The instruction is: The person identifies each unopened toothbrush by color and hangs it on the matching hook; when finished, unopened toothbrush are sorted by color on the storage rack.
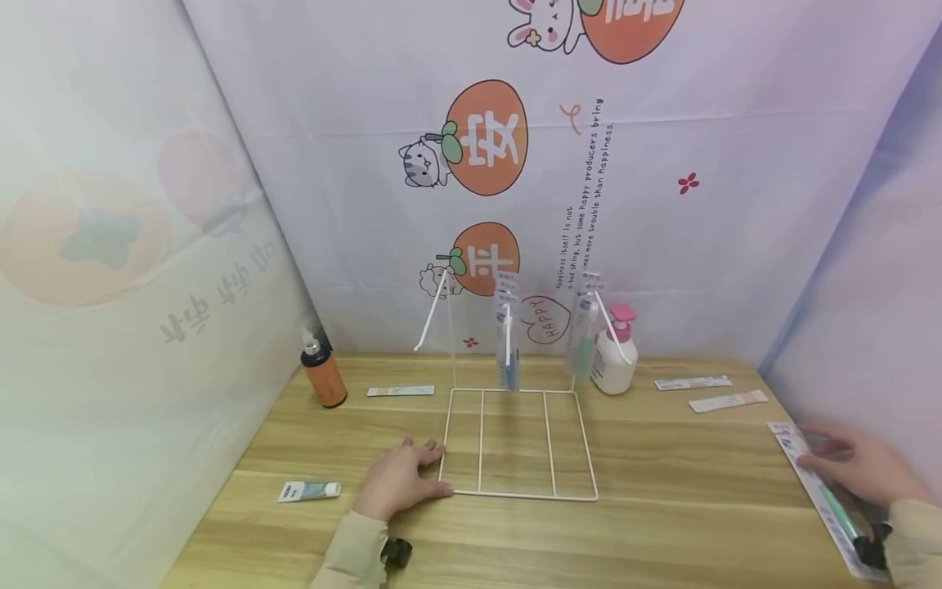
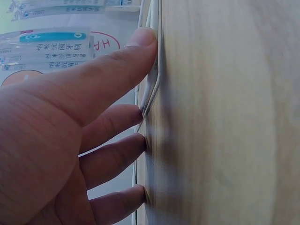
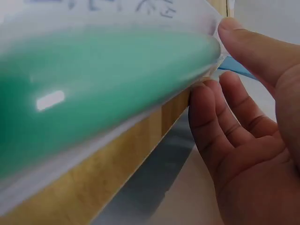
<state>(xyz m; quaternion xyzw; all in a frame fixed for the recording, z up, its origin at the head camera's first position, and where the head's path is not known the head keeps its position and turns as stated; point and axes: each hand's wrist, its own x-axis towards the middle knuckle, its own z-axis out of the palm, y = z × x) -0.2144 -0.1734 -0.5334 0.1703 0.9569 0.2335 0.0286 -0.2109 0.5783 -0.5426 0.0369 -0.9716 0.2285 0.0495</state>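
Observation:
My left hand [image 1: 401, 483] lies flat on the wooden table [image 1: 662, 523], fingers straight. Its fingertips touch the front left corner of a white wire rack [image 1: 515, 495]. The left wrist view shows that left hand [image 2: 70, 131] with the forefinger pressed against the rack's wire [image 2: 153, 89]. My right hand [image 1: 861, 470] lies over a long packaged toothbrush [image 1: 827, 499] at the table's right edge. Seen from the right wrist, the right hand [image 3: 253, 117] pinches the green toothbrush package [image 3: 93, 84], thumb on top and fingers under its edge.
Two packaged toothbrushes [image 1: 508, 335] [image 1: 585, 327] hang on the rack's hooks. A white pump bottle [image 1: 614, 356] stands behind it, an orange bottle [image 1: 322, 372] at the back left. A small tube [image 1: 309, 491] and flat strips [image 1: 401, 391] [image 1: 728, 401] lie on the table. Cloth walls enclose three sides.

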